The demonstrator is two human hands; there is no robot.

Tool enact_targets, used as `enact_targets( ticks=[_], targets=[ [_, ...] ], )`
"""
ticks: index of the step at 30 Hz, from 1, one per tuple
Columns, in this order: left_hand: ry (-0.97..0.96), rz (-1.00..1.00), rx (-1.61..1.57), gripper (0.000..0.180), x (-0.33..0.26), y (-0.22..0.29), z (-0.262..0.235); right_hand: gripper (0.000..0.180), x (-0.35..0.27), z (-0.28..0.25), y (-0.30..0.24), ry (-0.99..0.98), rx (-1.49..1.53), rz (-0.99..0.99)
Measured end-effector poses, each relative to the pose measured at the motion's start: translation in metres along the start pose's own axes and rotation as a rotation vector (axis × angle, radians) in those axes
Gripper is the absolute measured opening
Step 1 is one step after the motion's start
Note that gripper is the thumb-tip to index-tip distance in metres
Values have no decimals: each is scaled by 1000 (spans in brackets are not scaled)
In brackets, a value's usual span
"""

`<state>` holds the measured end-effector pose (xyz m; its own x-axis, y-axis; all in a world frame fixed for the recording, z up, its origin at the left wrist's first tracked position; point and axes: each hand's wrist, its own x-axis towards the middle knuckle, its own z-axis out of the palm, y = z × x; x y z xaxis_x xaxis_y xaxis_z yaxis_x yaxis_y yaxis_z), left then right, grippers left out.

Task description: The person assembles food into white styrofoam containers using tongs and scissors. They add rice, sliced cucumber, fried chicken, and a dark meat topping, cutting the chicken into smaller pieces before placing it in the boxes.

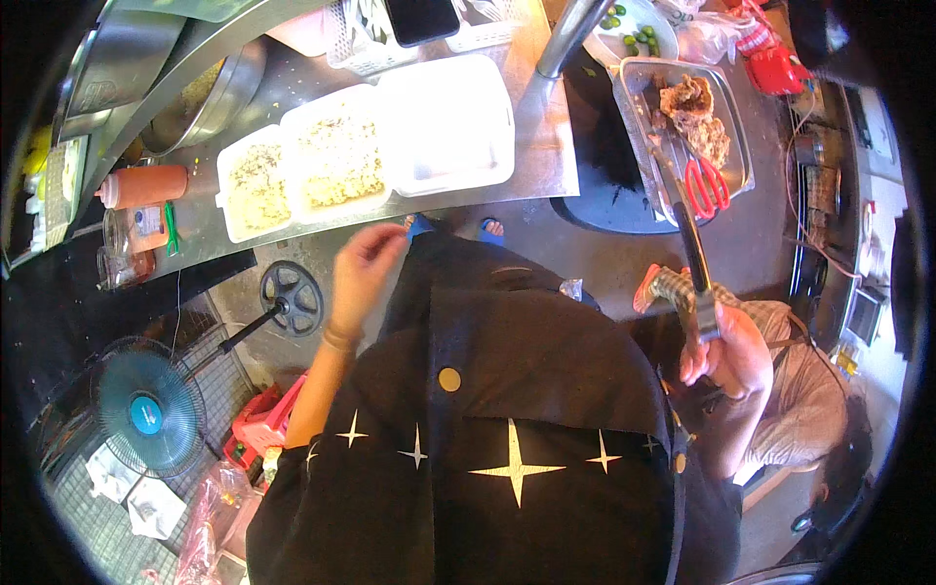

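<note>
My right hand [731, 356] is closed around the dark handle of a pair of tongs [693, 244], whose metal ends reach over a metal tray [743, 166]. In that tray lie browned, fried-looking meat pieces [700, 117] and red-handled scissors [706, 187]. Just off the counter's near edge, my left hand [363, 273] has its fingers curled together with nothing visible in them. Nearest to it are white foam boxes: a small one [232, 210] and a larger one [390, 195], each filled with yellowish, rice-like food. The white foam section [444, 127] at the right holds no food.
A sauce bottle [146, 185] and green-handled tool [173, 229] lie at the counter's left end. Behind are a metal bowl [224, 102], a phone [421, 19] and small green limes [639, 41]. A fan [146, 414] stands left; another person [795, 390] is bent low at right.
</note>
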<state>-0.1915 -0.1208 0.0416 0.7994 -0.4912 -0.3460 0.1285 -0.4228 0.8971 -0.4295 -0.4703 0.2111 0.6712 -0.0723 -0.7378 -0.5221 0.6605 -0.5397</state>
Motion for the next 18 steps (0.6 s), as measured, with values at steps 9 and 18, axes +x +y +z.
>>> enact_targets(
  ticks=[9, 18],
  targets=[
    [-531, 124, 336, 18, 29, -83, 56, 40, -8, 24, -27, -134, -362, 173],
    [-455, 186, 105, 17, 0, -12, -16, 30, 36, 83, -49, -444, -967, 306]
  ],
)
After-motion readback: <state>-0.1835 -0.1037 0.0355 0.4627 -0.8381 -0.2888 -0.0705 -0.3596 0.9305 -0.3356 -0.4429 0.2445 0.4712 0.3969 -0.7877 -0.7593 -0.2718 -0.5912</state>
